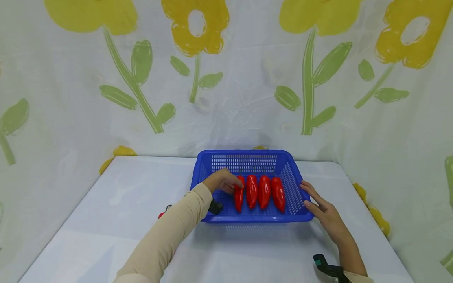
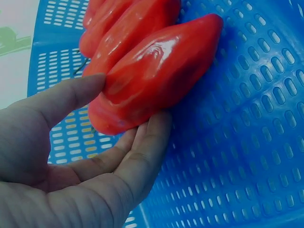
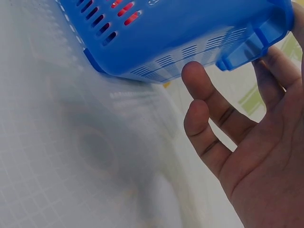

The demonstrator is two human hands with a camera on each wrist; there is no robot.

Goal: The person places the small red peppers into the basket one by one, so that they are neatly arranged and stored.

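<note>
A blue perforated plastic basket stands on the white table. Inside lie several glossy red peppers side by side, one of them the rightmost red pepper. My left hand reaches in and pinches the leftmost red pepper between thumb and fingers, near its stem end. Past its narrow tip, the basket's slotted floor shows in the left wrist view. My right hand touches the basket's right rim with its thumb and fingertips. Two of its fingers extend loosely beside the basket's outer wall.
Left of the basket, a small red object with a dark stem lies on the table, mostly hidden by my left sleeve. A flower-print curtain hangs behind the table. A dark wrist device sits at my right wrist.
</note>
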